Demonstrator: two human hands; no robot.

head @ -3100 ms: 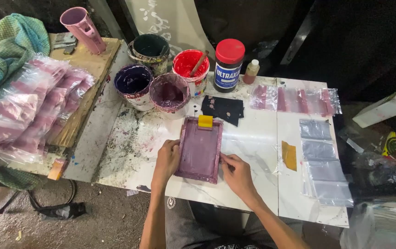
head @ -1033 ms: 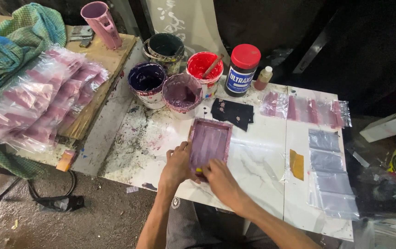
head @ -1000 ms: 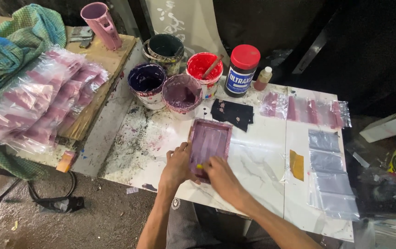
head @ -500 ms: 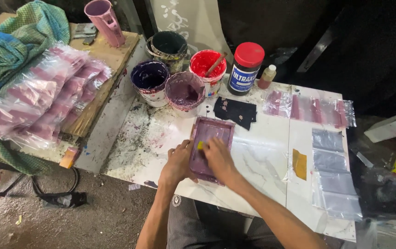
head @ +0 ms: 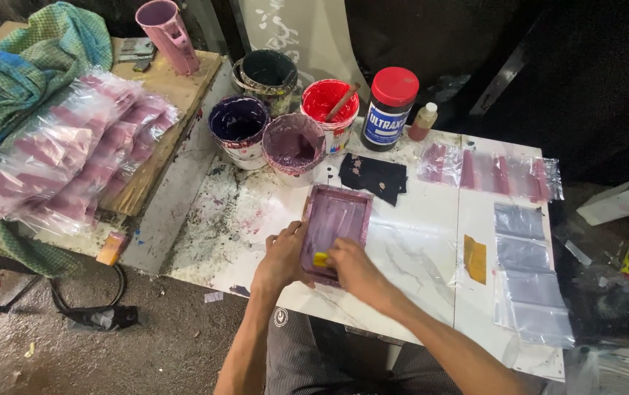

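The small yellow scraper [head: 320,259] sat at the far end of the purple printing frame [head: 335,230] three seconds back, at twelve o'clock from the hands; it is now at the near end, at six o'clock on the mesh, so one pull of ink along the screen looks about finished, as far as I can judge. The right hand [head: 354,265] has come in from the frame's right edge and its grip is closed on the scraper, fingers curled tight over it; the left hand [head: 282,257] has stayed at the frame's near left corner, its grip wrapped over the rim and pressing it flat on the white desk [head: 417,256].

At twelve o'clock from the frame stand a purple paint tub [head: 294,143], a dark violet tub [head: 239,124], a red tub [head: 329,102] with a stick in it, and a black jar with a red lid [head: 390,102]; a black rag [head: 373,175] lies just beyond the frame; printed bags [head: 65,153] are heaped well off at nine o'clock; clear bags [head: 526,271] lie at three o'clock.

Hidden: whatever lies under the frame cannot be seen; most of the scraper is covered by the fingers; the near right corner of the frame is behind the right hand; the desk's right end is dim and cluttered.
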